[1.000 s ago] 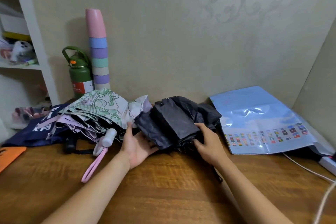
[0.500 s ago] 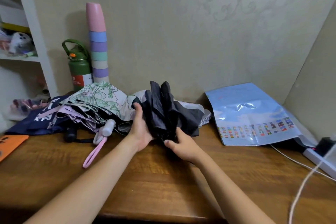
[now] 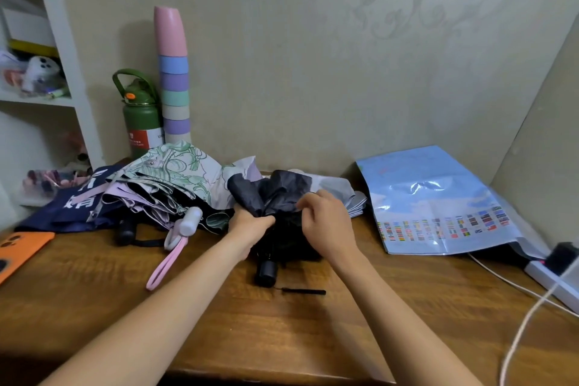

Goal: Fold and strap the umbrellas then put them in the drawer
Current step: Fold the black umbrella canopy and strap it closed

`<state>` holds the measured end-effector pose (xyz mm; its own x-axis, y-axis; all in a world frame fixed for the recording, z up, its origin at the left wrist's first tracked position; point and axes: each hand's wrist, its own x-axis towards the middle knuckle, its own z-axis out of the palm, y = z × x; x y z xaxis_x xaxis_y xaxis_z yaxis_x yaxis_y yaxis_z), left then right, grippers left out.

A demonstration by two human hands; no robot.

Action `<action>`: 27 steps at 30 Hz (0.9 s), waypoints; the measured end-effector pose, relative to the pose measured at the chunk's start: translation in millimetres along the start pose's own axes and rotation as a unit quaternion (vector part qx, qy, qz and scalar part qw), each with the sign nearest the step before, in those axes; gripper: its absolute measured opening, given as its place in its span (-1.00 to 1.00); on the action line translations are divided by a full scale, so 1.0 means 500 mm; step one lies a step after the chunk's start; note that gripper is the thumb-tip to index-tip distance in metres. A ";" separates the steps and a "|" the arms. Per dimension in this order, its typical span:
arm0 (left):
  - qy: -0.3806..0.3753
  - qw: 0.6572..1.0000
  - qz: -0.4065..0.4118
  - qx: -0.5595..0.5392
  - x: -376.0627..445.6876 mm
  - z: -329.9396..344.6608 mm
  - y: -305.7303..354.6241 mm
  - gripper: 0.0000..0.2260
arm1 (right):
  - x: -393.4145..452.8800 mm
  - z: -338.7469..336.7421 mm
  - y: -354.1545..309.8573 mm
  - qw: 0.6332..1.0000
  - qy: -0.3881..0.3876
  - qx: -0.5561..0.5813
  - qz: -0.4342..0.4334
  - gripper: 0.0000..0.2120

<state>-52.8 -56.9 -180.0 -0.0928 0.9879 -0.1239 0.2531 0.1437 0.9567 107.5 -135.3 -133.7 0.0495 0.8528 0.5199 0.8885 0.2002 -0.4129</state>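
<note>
I am early in the job: nothing is strapped and nothing is put away, and I see no drawer in this view. My left hand [image 3: 250,226] is curled round the gathered middle of the black umbrella [image 3: 275,197], bunching its canopy, while my right hand [image 3: 326,219] pinches a fold of the same fabric with bent fingers. The umbrella lies on the wooden surface [image 3: 282,332] near its far edge, its black handle [image 3: 265,271] pointing toward me and its wrist cord [image 3: 302,291] lying loose beside it. The panels above my hands are fanned out and untidy, so I judge the pleating only partly done; I cannot make out the closing strap.

To the left, touching the black canopy, lies a floral umbrella [image 3: 175,172] with a white handle [image 3: 189,222] and pink loop [image 3: 166,263], its cloth loose and unfolded. A navy umbrella [image 3: 78,200] sprawls beyond that, also slack. What is left, as I read it: finish wrapping and strap the black one, repeat for the others, then stow all of them.
</note>
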 end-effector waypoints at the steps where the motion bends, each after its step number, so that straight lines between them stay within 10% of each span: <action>1: 0.005 0.999 -0.009 -0.038 0.005 -0.003 -0.007 -0.38 | 0.006 -0.001 0.005 0.999 -0.016 0.035 0.013 -0.74; 4: 0.021 0.988 -0.056 -0.141 0.011 -0.014 -0.015 -0.60 | 0.014 0.008 0.024 0.961 -0.131 0.181 0.162 -0.73; 8: -0.006 0.984 -0.020 -0.175 0.012 -0.033 -0.013 -0.66 | 0.008 0.015 0.046 0.797 -0.195 0.455 0.346 -0.67; 11: -0.046 0.987 0.090 -0.128 -0.003 -0.046 0.014 -0.78 | 0.017 0.013 0.058 0.682 -0.213 0.580 0.390 -0.31; 16: -0.126 0.957 0.261 0.005 -0.025 -0.065 0.070 -0.64 | 0.048 -0.032 0.069 0.637 -0.153 0.674 0.340 -0.32; 21: -0.227 0.872 0.368 0.229 -0.021 -0.080 0.064 -0.65 | 0.085 -0.071 0.159 0.700 -0.232 0.585 0.337 -0.06; 24: -0.248 0.806 0.434 0.315 -0.032 -0.054 0.021 -0.67 | 0.083 -0.076 0.154 0.815 -0.327 0.411 0.246 -0.34; 27: -0.185 0.820 0.453 0.299 -0.034 -0.024 -0.011 -0.54 | 0.078 -0.046 0.125 0.865 -0.239 0.410 0.161 -0.63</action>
<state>-64.1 -75.3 -180.1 0.6636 0.6393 0.3885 0.4934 -0.7644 0.4150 175.7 -100.7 -122.0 -0.1349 0.9908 -0.0085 0.2310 0.0231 -0.9727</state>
